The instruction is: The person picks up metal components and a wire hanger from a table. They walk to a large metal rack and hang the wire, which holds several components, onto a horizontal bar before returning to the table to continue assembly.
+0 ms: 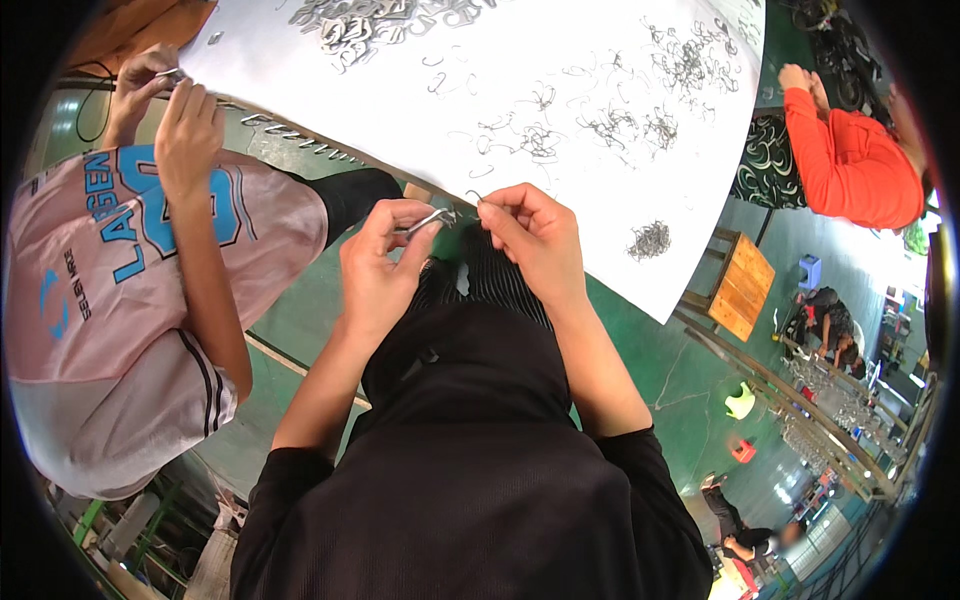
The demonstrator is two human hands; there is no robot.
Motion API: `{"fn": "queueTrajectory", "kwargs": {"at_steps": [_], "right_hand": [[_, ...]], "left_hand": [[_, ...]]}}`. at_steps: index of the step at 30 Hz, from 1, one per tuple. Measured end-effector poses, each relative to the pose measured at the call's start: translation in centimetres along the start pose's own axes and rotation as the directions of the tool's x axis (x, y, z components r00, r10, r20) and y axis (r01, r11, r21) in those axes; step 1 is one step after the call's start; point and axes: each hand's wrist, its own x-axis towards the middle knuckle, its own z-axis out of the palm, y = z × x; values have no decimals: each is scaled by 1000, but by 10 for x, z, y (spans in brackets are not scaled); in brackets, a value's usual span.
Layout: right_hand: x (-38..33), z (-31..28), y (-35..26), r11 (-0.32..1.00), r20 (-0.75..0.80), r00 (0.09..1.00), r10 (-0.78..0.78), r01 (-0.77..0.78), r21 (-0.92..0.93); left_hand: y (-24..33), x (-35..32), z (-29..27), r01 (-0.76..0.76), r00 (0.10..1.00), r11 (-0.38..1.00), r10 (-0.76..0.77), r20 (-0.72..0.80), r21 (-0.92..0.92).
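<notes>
My left hand (380, 268) is closed, pinching a small silver metal hook (430, 221) between thumb and fingers. Close beside it, my right hand (540, 238) is closed on a thin curved wire (474, 194), held at the fingertips. Both hands are above my lap, just off the near edge of the white-covered table (400, 130). On that table, loose bent wires (610, 125) lie in scattered clusters. A heap of thicker silver metal hooks (350, 35) lies toward the far left.
A person in a pink and white shirt (130, 270) works at my left, holding a small metal part. Across the table's right end is a person in orange (850, 160). A small wire pile (650, 240) sits near the right corner, beside a wooden stool (742, 286).
</notes>
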Motion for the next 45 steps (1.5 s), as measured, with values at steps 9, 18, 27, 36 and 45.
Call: {"fn": "queueTrajectory", "kwargs": {"at_steps": [9,18,27,36,45], "right_hand": [[-10,24,-6,987,-35,999,29,-23,160],[-20,12,-3,906,-58,910,-409,398,-146],[-9,-20,-11,803,80,855,-513,511,-307],[-1,-34,-11,778,184,844,-504,536,-328],[-18,-19,-11,798,140,864,-483,501,-334]], "left_hand": [[0,0,1,-119,993,987,116,37,106],[-18,59,19,-221,972,974,216,-90,-51],[-50,268,129,-32,992,784,103,-79,619],[-127,321,89,-96,986,669,166,-22,737],[-70,298,83,36,967,952,44,-250,304]]}}
